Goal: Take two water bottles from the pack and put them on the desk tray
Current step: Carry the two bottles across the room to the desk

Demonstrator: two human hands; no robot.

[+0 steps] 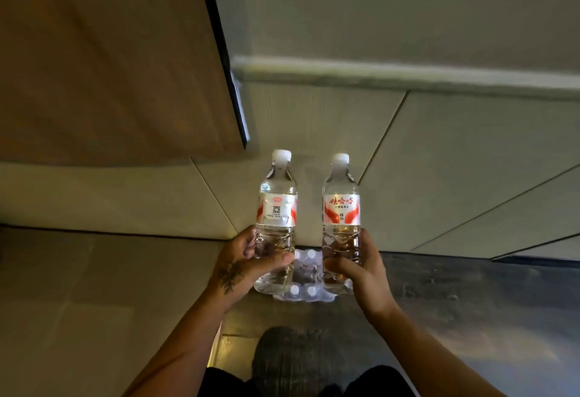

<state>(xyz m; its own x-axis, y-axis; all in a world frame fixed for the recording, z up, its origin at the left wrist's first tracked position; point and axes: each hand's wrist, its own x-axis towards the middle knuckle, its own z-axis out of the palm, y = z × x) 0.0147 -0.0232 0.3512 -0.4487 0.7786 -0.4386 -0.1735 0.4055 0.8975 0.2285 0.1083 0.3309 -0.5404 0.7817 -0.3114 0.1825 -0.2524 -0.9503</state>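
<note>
I hold two clear water bottles upright, side by side, above the floor. My left hand grips the lower half of the left bottle, which has a white cap and a red-and-white label. My right hand grips the lower half of the right bottle, which looks the same. Below and between them the shrink-wrapped pack lies on the floor, with several white caps showing. No desk tray is in view.
A brown wooden panel with a dark edge fills the upper left. A pale wall with a skirting strip runs across the back. Pale floor tiles meet darker flooring at right. My dark shoe is below the pack.
</note>
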